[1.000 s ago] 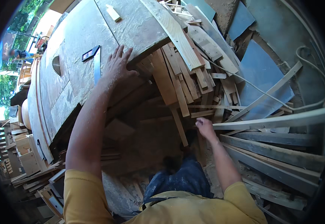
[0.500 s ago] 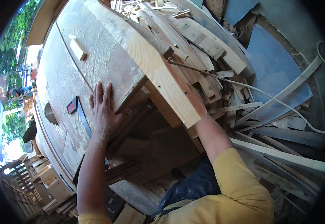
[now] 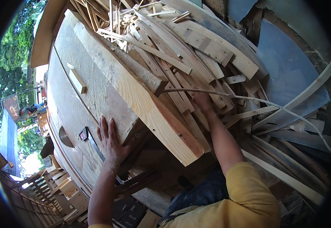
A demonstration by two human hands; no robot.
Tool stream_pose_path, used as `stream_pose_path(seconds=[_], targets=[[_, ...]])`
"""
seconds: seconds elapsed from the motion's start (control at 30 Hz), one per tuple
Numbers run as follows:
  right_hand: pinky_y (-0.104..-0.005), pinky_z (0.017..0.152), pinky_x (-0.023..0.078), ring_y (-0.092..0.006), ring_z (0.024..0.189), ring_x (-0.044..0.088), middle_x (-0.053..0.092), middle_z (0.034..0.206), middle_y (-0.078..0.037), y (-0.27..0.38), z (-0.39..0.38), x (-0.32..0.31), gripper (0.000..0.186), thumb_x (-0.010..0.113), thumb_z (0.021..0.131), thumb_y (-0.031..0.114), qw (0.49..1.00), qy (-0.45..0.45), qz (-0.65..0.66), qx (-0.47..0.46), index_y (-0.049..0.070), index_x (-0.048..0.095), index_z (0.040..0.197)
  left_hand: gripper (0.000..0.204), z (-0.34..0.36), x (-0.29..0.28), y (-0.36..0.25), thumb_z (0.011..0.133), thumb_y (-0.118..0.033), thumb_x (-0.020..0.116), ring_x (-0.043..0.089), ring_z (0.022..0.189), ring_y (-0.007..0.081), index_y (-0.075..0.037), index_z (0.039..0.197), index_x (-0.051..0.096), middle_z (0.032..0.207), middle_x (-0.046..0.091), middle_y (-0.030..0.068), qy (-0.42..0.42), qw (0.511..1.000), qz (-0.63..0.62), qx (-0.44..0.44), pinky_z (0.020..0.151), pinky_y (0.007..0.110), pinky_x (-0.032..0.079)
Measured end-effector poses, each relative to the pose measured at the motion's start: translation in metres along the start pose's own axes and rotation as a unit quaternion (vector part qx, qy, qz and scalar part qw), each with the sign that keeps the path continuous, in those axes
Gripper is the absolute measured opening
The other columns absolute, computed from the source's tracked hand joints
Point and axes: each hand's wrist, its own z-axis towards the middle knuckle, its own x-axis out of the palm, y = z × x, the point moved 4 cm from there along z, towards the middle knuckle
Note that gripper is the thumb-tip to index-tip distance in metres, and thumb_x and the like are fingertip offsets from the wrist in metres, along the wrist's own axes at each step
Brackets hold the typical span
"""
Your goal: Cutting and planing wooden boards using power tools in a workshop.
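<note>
Left grip (image 3: 113,143) touches the tabletop (image 3: 106,98); a distant panel (image 3: 11,109) bears lettering.

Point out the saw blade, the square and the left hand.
Saw blade (image 3: 64,137), head view: on its flat face.
Square (image 3: 94,143), head view: on its metal blade.
Left hand (image 3: 112,146), head view: on its back.

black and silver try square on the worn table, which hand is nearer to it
Left. The left hand rests on the table just right of the try square; the right hand is farther off, among wooden strips beyond the long pale wooden plank.
</note>
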Motion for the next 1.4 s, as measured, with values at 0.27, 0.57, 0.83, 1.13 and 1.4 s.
stream_pose_path(seconds=[0.27,0.57,0.83,1.13,1.4], targets=[[-0.0291,0.059,0.054,-0.0167,0.064,0.062,0.06,0.09,-0.01,0.068,0.064,0.012,0.043,0.053,0.09,0.027,0.973,0.049,0.21,0.078,0.002,0.051,0.125,0.1,0.001,0.002,-0.001,0.061,-0.038,0.08,0.022,0.136,0.0417,-0.006,0.14,0.027,0.145,0.022,0.0283,-0.003,1.0,0.006,0.018,0.108,0.055,0.015],[-0.0403,0.066,0.052,-0.0321,0.072,0.065,0.064,0.081,-0.022,0.052,-0.008,0.041,0.037,0.057,0.083,0.012,0.966,-0.01,-0.179,-0.185,0.001,0.055,0.118,0.101,0.001,0.002,0.003,0.062,-0.039,0.08,0.023,0.136,0.042,-0.006,0.14,0.025,0.145,0.023,0.0279,-0.003,1.0,0.013,0.023,0.107,0.056,0.017],[-0.047,0.073,0.05,-0.039,0.086,0.061,0.061,0.096,-0.022,0.071,-0.048,0.02,0.031,0.054,0.08,0.003,0.894,-0.054,-0.25,-0.368,0.001,0.054,0.111,0.101,0.001,0.003,-0.001,0.061,-0.038,0.079,0.023,0.135,0.0427,-0.006,0.14,0.025,0.145,0.023,0.0279,-0.008,0.999,0.02,0.033,0.107,0.057,0.018],[-0.0455,0.066,0.049,-0.0375,0.076,0.063,0.062,0.079,-0.022,0.043,-0.008,0.026,0.041,0.062,0.085,0.034,0.906,0.016,-0.407,-0.12,-0.003,0.052,0.101,0.096,0.003,0.009,0.001,0.065,-0.04,0.078,0.02,0.136,0.044,-0.007,0.139,0.028,0.144,0.022,0.0285,0.011,1.0,-0.008,-0.002,0.108,0.057,0.014],[-0.03,0.054,0.046,-0.0137,0.057,0.055,0.057,0.066,-0.007,0.004,-0.02,0.009,0.035,0.055,0.089,0.034,0.982,0.149,-0.102,0.046,-0.001,0.057,0.09,0.096,0.0,0.0,0.01,0.062,-0.039,0.08,0.019,0.138,0.0386,-0.008,0.139,0.032,0.146,0.022,0.0253,0.013,1.0,-0.013,-0.013,0.109,0.054,0.015]])
